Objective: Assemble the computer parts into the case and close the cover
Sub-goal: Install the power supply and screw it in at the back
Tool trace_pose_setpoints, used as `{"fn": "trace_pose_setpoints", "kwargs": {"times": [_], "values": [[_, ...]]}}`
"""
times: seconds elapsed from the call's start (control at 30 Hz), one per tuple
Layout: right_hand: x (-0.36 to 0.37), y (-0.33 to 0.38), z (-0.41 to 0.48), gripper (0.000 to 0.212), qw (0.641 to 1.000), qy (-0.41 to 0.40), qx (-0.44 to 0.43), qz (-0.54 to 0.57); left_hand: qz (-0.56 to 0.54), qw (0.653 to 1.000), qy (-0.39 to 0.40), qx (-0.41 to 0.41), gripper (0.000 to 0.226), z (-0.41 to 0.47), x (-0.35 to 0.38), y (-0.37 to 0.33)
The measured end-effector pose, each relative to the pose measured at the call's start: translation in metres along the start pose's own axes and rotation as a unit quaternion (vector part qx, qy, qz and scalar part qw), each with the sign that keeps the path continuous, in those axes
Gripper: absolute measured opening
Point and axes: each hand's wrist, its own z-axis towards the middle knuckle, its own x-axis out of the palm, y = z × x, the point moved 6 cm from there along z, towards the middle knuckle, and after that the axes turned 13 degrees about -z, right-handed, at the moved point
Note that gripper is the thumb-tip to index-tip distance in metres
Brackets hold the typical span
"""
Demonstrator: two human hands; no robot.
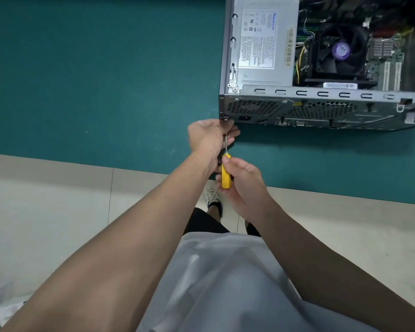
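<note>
The right hand (242, 185) grips the yellow-handled steel screwdriver (226, 173); just ahead, the left hand (207, 137) curls round its shaft at the near corner of the open grey metal computer case (256, 109). A tilted tip may slip, jabbing those fingers.

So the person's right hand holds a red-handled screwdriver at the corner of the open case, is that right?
Not quite: the head view shows the screwdriver has a yellow handle, not a red one. The right hand does hold it at the corner of the open case.
</note>
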Motion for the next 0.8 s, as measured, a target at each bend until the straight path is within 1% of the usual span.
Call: {"fn": "trace_pose_setpoints", "kwargs": {"times": [0.07, 0.17, 0.23, 0.3, 0.37, 0.43, 0.53, 0.57, 0.63, 0.7, 0.77, 0.8], "values": [[0.001, 0.0, -0.001, 0.012, 0.999, 0.026, 0.01, 0.046, -0.002, 0.999, 0.028, -0.017, 0.004, 0.0, 0.002, 0.003], [0.007, 0.0, -0.004, 0.013, 0.991, 0.076, 0.03, 0.106, -0.006, 0.996, 0.07, -0.048, 0.007, -0.003, 0.007, 0.004], [0.012, -0.002, -0.005, 0.012, 0.988, 0.076, 0.03, 0.134, 0.001, 0.997, 0.062, -0.043, 0.007, -0.002, 0.006, 0.001], [0.011, -0.005, -0.005, 0.011, 0.987, 0.051, 0.016, 0.152, -0.001, 0.999, 0.04, -0.035, 0.007, -0.002, 0.004, -0.001], [0.008, -0.006, -0.005, 0.01, 0.987, 0.032, 0.005, 0.156, -0.011, 0.999, 0.025, -0.032, 0.007, -0.003, 0.003, 0.0], [0.006, -0.005, -0.004, 0.017, 0.989, 0.033, 0.014, 0.146, -0.017, 0.999, 0.021, -0.028, 0.007, -0.003, 0.002, 0.001], [0.004, -0.003, -0.003, 0.027, 0.987, 0.045, 0.049, 0.145, -0.017, 0.997, 0.052, -0.045, 0.002, -0.002, 0.004, -0.001], [0.005, -0.003, -0.003, 0.028, 0.986, 0.051, 0.057, 0.148, -0.013, 0.996, 0.064, -0.057, 0.005, -0.003, 0.004, -0.002], [0.008, -0.002, -0.005, 0.026, 0.984, 0.058, 0.058, 0.159, -0.001, 0.995, 0.072, -0.065, 0.006, -0.002, 0.004, -0.004], [0.009, -0.002, -0.006, 0.016, 0.985, 0.047, 0.033, 0.165, 0.016, 0.997, 0.055, -0.046, 0.009, -0.003, 0.003, -0.007], [0.007, -0.003, -0.006, 0.009, 0.99, 0.024, -0.001, 0.14, 0.009, 0.999, 0.035, -0.028, 0.008, -0.003, 0.003, -0.006], [0.006, -0.003, -0.005, 0.01, 0.993, 0.011, -0.008, 0.118, -0.001, 0.999, 0.028, -0.024, 0.004, -0.004, 0.002, -0.005]]}}
